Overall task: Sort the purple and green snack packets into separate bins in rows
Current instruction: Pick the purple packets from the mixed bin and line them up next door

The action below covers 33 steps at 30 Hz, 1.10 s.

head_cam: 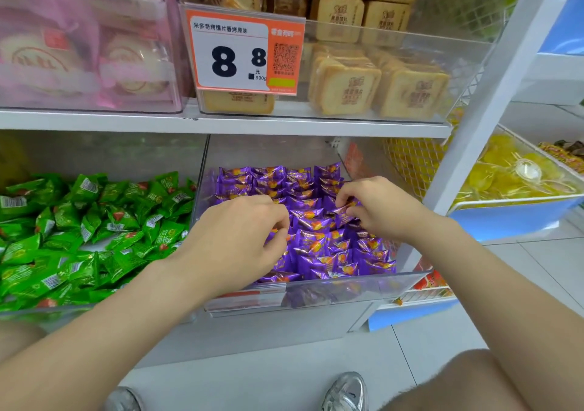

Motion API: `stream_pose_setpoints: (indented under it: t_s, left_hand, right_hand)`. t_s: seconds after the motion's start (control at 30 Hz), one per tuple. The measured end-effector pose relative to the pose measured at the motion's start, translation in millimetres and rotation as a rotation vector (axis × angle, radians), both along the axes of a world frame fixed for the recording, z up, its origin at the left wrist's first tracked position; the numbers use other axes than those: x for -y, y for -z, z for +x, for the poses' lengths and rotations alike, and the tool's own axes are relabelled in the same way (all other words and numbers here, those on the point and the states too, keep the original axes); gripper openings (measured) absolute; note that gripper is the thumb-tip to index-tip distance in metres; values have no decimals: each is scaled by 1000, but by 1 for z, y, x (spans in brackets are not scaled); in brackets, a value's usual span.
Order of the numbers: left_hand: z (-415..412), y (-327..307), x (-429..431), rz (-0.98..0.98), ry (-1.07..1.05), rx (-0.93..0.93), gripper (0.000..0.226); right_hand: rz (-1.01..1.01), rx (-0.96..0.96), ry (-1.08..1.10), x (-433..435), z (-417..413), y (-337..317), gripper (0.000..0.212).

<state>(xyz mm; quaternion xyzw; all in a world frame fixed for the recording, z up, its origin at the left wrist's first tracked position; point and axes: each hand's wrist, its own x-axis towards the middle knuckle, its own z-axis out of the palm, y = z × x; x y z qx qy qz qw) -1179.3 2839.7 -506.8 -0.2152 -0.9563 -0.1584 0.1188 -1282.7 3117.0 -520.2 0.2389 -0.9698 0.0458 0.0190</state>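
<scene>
Nearest, both forearms reach into the clear right-hand bin (316, 287), where the purple packets (319, 240) stand in rows (mostly tidy). Judging by this, the purple rows are being straightened; next, the pinched packet wants seating upright in line. The left hand (234, 240) curls down on the rows, fingertips touching packets, though I cannot tell if its grip has closed on one. The right hand (376, 208) pinches one purple packet (346, 210). Leftward, green packets (85, 230) lie loose in their own bin.
</scene>
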Motion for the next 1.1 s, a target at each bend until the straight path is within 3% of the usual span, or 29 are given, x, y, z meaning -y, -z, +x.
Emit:
stream_pose_setpoints:
  t_s: [0.33,0.5,0.77,0.97,1.1]
  left_hand:
    - [1,-3,0,-11,-5,25,16]
    - [1,-2,1,-29,-2,39,16]
    - [2,0,3,-11,13,28,18]
    - [2,9,7,-44,46,-69,23]
    - [8,5,16,-22,38,-107,19]
  right_hand:
    - [-98,-51,-57,-1,-3,5,11]
    - [-94,20,-23,-3,2,0,12]
    - [-81,-5,5,-3,7,-5,25]
    - [-212,-126,133,7,16,-20,34]
    - [-281,47,32,30,46,-35,24]
